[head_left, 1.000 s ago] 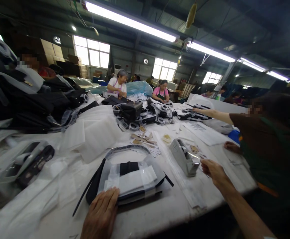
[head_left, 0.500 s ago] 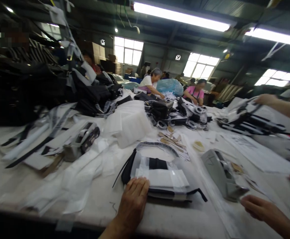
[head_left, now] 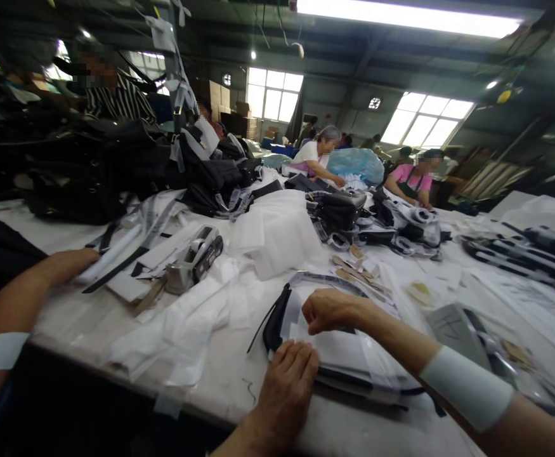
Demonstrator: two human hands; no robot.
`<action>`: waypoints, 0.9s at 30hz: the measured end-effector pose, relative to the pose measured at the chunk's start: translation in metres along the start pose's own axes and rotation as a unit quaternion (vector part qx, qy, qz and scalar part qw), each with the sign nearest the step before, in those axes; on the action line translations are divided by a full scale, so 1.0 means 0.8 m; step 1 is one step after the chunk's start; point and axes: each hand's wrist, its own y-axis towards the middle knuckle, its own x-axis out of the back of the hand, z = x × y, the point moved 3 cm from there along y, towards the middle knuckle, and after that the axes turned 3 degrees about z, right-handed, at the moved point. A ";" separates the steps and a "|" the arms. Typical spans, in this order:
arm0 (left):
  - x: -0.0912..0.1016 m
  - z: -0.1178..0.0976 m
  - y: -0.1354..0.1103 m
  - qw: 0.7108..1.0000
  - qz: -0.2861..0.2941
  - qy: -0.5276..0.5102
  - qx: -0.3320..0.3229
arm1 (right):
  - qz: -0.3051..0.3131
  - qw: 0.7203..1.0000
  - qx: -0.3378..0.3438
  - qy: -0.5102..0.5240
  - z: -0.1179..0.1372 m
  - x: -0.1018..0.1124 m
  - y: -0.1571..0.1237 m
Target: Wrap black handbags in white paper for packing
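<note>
While the left hand (head_left: pixel 290 377) has stayed planted on the near edge of the black handbag wrapped in clear plastic (head_left: pixel 273 327), the right hand (head_left: pixel 332 311) has left the grey tape dispenser with a slanted body (head_left: pixel 453 330) at right of centre and come across over the bag. A second ago its fingers were at that dispenser's front end; now they are above the upper left part of the wrapping, just right of the bag's dark side. This suggests that the work has passed from drawing tape to the wrapping itself.

The bag lies a little right of the frame's middle, in the lower half, on the pale worktable (head_left: pixel 224 374). Its curved handle with a clear cover (head_left: pixel 306 277) points to the top of the frame, and a flat white padding sheet (head_left: pixel 348 352) lies across its front. The left hand is laid flat, fingers together and outstretched, probably steadying the bag; its thumb cannot be made out. The right hand is curled into a loose fist; whether a strip of tape is pinched in it, or whether it touches the plastic, I cannot tell.

Around this, another person's hand (head_left: pixel 75 263) has come into view at the left of the frame, near the loose strips there. At the right edge, the bundle of black-and-white wrapped straps (head_left: pixel 519 251), lifted by an arm half a second ago, now rests with no hand on it.
</note>
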 end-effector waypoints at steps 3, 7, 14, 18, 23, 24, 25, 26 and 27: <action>-0.001 0.001 -0.001 1.000 -0.017 -0.008 0.007 | 0.025 0.998 0.002 -0.055 0.003 -0.001 0.040; -0.003 0.002 -0.002 1.000 -0.024 -0.016 0.007 | 0.022 0.994 0.013 -0.108 0.003 -0.006 0.077; -0.002 0.003 -0.002 1.000 -0.010 -0.025 0.013 | -0.109 0.989 -0.093 -0.025 -0.078 0.020 0.056; 0.000 0.001 -0.003 0.999 -0.016 -0.029 0.011 | -0.191 0.968 -0.160 0.038 -0.117 0.011 -0.008; 0.008 0.005 0.009 0.997 0.060 -0.048 0.025 | -0.227 0.948 -0.126 0.184 -0.107 -0.073 -0.090; 0.010 0.007 0.016 0.994 0.094 -0.056 0.029 | -0.231 0.943 -0.125 0.204 -0.104 -0.094 -0.102; 0.012 0.008 0.026 0.989 0.131 -0.060 0.030 | -0.229 0.942 -0.128 0.210 -0.100 -0.113 -0.111; 0.014 0.009 0.036 0.983 0.169 -0.060 0.026 | -0.222 0.945 -0.130 0.201 -0.098 -0.131 -0.118; 0.015 0.010 0.047 0.977 0.207 -0.053 0.020 | -0.216 0.950 -0.130 0.184 -0.096 -0.146 -0.124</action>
